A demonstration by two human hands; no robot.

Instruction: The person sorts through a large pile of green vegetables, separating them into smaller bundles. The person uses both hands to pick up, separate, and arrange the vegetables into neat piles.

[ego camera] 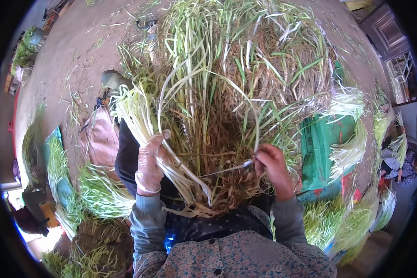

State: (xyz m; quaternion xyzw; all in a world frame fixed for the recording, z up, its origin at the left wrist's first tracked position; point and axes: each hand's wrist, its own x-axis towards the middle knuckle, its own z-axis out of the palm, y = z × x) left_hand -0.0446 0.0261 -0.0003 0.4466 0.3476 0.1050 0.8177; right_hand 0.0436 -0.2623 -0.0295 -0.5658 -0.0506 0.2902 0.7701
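My left hand (149,170), in a clear plastic glove, grips a bundle of long pale leafy stalks (133,116). Their yellow-green ends fan out above the fist, and the white ends hang toward my lap. My bare right hand (272,161) pinches one stalk (256,130) near its white end. That stalk arches up and left over the heap, and a thin strip trails leftward from the pinched end. Between my hands lie dry brown leaves and husks (226,187), reaching down to my dark dotted apron (215,222).
A large heap of untrimmed stalks (281,62) rises before me. Pale bundles (347,153) lie on a green woven sack (314,149) at right. More bundles (106,194) and a pinkish sack (102,133) are at left. Another person (405,163) holds stalks at far right.
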